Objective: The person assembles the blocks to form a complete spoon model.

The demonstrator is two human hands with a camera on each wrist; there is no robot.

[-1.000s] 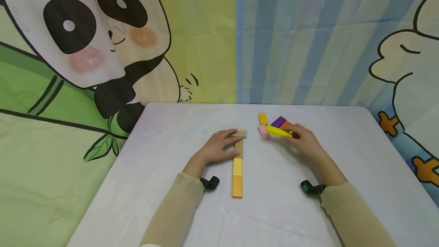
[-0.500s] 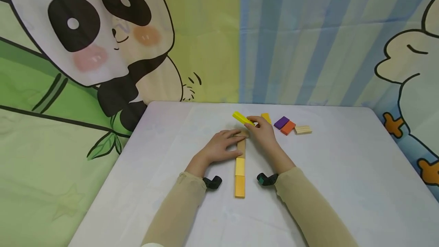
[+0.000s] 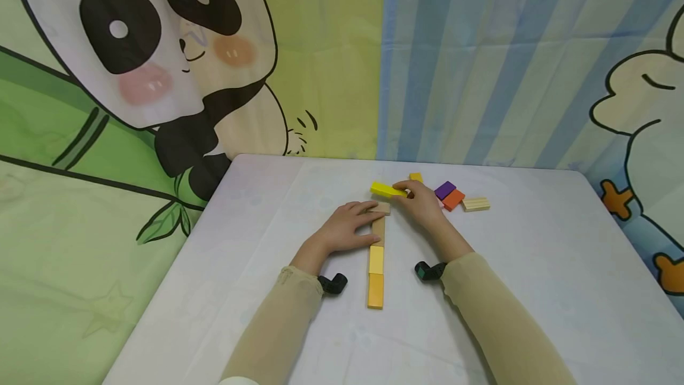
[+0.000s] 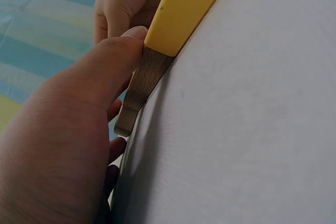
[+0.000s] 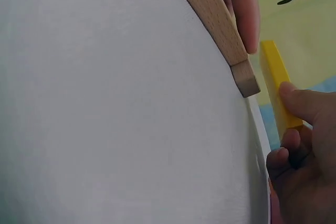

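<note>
A row of blocks runs away from me on the table: an orange-yellow block [image 3: 375, 293] nearest, then a paler yellow block [image 3: 376, 259], a plain wooden block [image 3: 379, 227] and a small wooden block [image 3: 382, 208] set crosswise at the far end. My left hand [image 3: 342, 229] rests along the wooden blocks, fingers fairly straight; its thumb [image 4: 113, 59] touches the side near the yellow–wood joint. Between thumb and fingers my right hand [image 3: 423, 202] pinches a bright yellow block [image 5: 277, 80], held just beyond the crosswise block.
Right of the row lie a purple block [image 3: 445, 189], an orange block [image 3: 453, 199] and a ridged pale wooden block [image 3: 475, 204]. A yellow-orange block [image 3: 415, 177] sits behind my right hand. A pink block peeks out beside it. The white table [image 3: 256, 266] ends at a patterned curtain [image 3: 326, 46].
My right hand has carried the bright yellow block leftward from the loose blocks to the row's far end, then turned it more crosswise. The left hand has stayed on the row.
</note>
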